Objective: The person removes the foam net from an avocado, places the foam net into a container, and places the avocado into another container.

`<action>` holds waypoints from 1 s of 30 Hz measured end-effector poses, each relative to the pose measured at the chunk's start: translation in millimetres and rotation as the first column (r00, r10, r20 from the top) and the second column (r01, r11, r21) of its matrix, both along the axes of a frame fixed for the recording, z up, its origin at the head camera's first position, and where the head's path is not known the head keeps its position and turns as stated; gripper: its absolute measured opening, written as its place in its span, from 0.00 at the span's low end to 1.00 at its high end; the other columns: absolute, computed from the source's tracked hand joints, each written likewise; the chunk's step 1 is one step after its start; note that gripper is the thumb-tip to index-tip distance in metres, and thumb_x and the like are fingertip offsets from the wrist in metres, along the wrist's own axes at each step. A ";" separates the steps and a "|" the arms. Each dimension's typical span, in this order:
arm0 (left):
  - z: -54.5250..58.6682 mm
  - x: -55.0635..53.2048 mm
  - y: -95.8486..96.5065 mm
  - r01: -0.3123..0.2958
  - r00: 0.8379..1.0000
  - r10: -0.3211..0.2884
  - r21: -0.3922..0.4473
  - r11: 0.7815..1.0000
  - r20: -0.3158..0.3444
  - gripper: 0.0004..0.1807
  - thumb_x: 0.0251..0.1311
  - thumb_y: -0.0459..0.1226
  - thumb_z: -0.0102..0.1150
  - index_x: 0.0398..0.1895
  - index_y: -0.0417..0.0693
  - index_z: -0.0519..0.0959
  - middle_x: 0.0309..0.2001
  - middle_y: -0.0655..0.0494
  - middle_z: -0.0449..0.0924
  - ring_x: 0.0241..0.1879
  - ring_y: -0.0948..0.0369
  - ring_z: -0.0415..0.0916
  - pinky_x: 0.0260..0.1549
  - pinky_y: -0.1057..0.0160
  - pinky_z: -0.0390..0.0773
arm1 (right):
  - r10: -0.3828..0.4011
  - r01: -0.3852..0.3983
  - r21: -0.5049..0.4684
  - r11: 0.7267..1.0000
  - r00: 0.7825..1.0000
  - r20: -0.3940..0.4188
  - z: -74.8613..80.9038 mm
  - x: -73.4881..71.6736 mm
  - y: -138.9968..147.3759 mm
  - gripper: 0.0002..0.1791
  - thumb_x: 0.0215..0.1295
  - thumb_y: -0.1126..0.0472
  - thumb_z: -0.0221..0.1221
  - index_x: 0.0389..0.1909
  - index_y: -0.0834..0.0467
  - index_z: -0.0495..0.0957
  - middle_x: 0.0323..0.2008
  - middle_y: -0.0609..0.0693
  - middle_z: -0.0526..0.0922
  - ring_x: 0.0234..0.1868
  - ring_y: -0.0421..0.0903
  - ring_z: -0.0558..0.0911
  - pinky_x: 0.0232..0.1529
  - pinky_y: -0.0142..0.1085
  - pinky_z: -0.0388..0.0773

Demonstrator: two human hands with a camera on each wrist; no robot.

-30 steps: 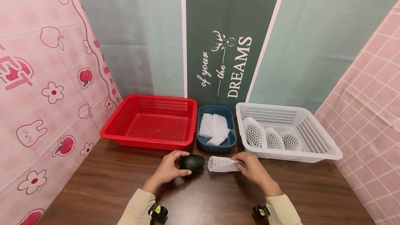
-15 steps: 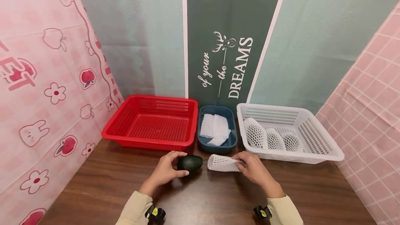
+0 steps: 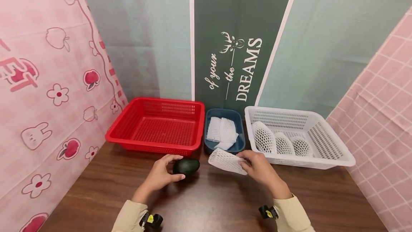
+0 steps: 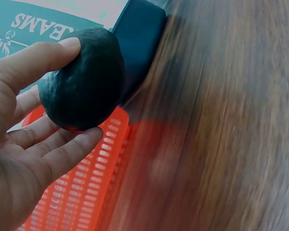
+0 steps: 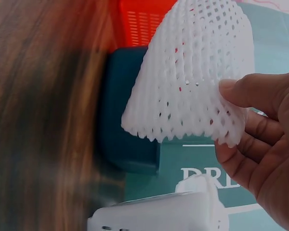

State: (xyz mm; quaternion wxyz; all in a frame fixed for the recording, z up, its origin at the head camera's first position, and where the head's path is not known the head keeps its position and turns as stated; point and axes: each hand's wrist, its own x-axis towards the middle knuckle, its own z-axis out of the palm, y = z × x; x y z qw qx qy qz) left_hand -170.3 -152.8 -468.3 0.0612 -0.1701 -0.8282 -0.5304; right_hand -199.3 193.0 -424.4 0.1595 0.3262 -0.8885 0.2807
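A dark green avocado [image 3: 186,167] is held in my left hand [image 3: 160,173], thumb on one side and fingers on the other. The left wrist view shows the avocado [image 4: 84,79] between the thumb and the fingertips. My right hand [image 3: 259,168] pinches one end of a white foam net sleeve [image 3: 226,160], which points left toward the avocado. In the right wrist view the sleeve [image 5: 192,72] looks flattened, its wide end spread, with the thumb on its face and the fingers behind.
Behind the hands stand a red basket [image 3: 154,149], a blue bin [image 3: 209,146] with more foam sleeves [image 3: 222,131], and a white basket [image 3: 334,153] holding several net-wrapped pieces [image 3: 265,137]. All rest on a brown wooden table [image 3: 206,203], with hanging cloths around.
My left hand has moved left with the avocado, widening the gap to the sleeve. The right hand has lifted and tilted the sleeve, its free end now up near the blue bin.
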 end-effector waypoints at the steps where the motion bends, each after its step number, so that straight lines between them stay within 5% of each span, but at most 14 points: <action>1: 0.6 0.2 -1.5 -0.005 1.000 0.005 0.000 1.000 0.008 0.30 0.35 0.32 0.77 0.48 0.43 0.78 0.44 0.51 0.76 0.41 0.50 0.77 0.32 0.62 0.79 | 0.010 -0.010 -0.008 1.000 1.000 -0.006 1.5 -0.7 -0.4 0.12 0.48 0.74 0.66 0.34 0.59 0.80 0.29 0.44 0.79 0.25 0.35 0.71 0.25 0.30 0.72; 6: 1.2 1.8 -10.6 -0.035 0.999 0.035 -0.013 0.999 0.026 0.31 0.34 0.33 0.77 0.49 0.43 0.78 0.45 0.53 0.76 0.39 0.52 0.78 0.33 0.62 0.79 | 0.046 -0.047 -0.052 0.998 0.999 -0.017 10.6 -5.7 -3.5 0.11 0.49 0.72 0.67 0.34 0.60 0.80 0.25 0.41 0.75 0.22 0.34 0.67 0.21 0.29 0.68; 14: -3.0 4.6 -24.5 -0.056 0.998 0.058 -0.050 0.997 0.037 0.31 0.35 0.35 0.77 0.49 0.43 0.77 0.45 0.51 0.76 0.39 0.51 0.79 0.32 0.64 0.79 | -0.027 0.023 -0.104 0.994 0.999 -0.039 14.8 -20.3 -7.6 0.11 0.50 0.71 0.66 0.36 0.64 0.79 0.22 0.43 0.76 0.21 0.36 0.71 0.22 0.31 0.72; 21: -1.2 7.0 -35.6 -0.083 0.995 0.086 -0.054 0.995 0.057 0.31 0.36 0.37 0.78 0.49 0.45 0.78 0.46 0.50 0.76 0.40 0.53 0.79 0.33 0.62 0.79 | -0.126 0.135 -0.203 0.970 0.990 0.061 19.3 -33.0 -14.4 0.11 0.52 0.70 0.65 0.36 0.66 0.78 0.23 0.48 0.78 0.23 0.41 0.75 0.24 0.34 0.73; 30: 1.6 6.9 -49.0 -0.105 0.992 0.110 -0.080 0.991 0.058 0.31 0.36 0.38 0.77 0.49 0.43 0.77 0.46 0.50 0.76 0.39 0.53 0.79 0.33 0.64 0.78 | -0.235 0.260 -0.198 0.945 0.962 0.138 23.8 -52.0 -30.3 0.12 0.54 0.68 0.63 0.39 0.68 0.77 0.24 0.53 0.80 0.26 0.47 0.79 0.29 0.41 0.76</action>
